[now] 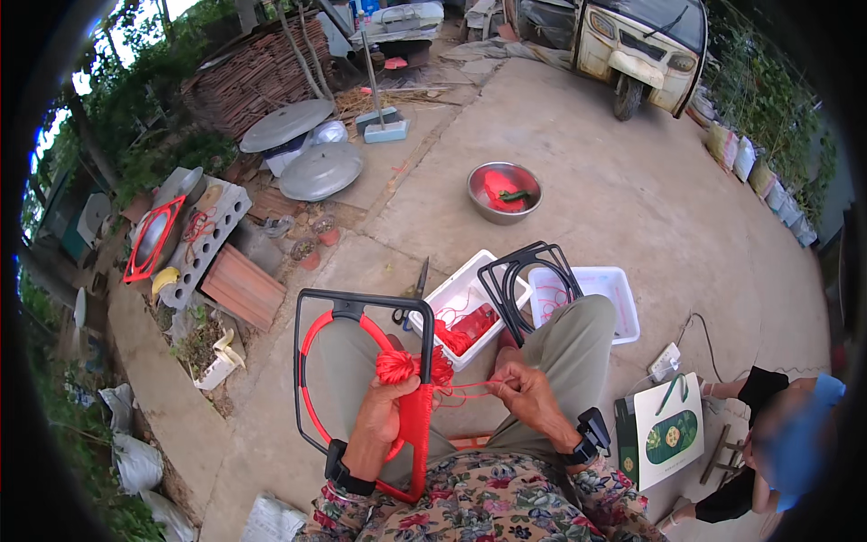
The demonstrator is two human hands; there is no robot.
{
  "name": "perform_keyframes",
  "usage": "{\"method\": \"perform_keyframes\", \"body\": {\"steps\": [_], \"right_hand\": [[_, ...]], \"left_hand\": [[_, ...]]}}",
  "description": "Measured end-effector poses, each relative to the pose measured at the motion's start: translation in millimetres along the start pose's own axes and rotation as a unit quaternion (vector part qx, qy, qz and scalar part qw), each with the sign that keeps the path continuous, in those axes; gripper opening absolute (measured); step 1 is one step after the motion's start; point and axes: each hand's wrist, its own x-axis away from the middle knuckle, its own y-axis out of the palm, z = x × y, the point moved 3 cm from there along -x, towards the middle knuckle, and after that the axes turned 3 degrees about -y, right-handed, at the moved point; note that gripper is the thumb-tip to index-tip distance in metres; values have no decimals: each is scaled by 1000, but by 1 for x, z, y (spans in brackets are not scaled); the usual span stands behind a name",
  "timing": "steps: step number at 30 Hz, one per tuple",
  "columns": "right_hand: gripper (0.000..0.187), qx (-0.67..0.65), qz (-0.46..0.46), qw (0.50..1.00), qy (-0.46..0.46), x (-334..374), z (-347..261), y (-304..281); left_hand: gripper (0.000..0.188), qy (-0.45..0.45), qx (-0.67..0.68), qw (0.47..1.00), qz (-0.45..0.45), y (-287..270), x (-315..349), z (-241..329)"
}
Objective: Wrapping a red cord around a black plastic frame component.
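The left hand (377, 417) grips a black frame (312, 298) half wrapped in red cord (414, 411). The right hand (524, 393) pinches the cord's strand. Beyond lie a white box (461, 294), scissors (414, 294) and a metal bowl (504, 192).

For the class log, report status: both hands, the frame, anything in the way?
Left hand grips red cord ball against black frame. Right hand pinches the cord taut. Nothing between the hands.

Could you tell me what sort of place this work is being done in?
Probably a rural home's concrete yard, outdoors: a three-wheeled vehicle is parked at the far end, woven wicker panels lean by greenery, and big metal pot lids lie on the ground.
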Motion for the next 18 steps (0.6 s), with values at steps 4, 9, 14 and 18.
{"method": "perform_keyframes", "body": {"steps": [4, 9, 14, 18], "right_hand": [[18, -78, 121, 982, -125, -16, -66, -8], [28, 174, 3, 876, -449, -33, -120, 41], [63, 285, -50, 868, -404, -38, -120, 76], [66, 295, -21, 849, -438, -39, -120, 83]], "left_hand": [[36, 9, -39, 999, 15, -8, -4, 0], [32, -1, -33, 999, 28, -6, -7, -4], [30, 35, -8, 999, 9, -26, -10, -11], [32, 37, 3, 999, 14, -28, -13, -13]]}}
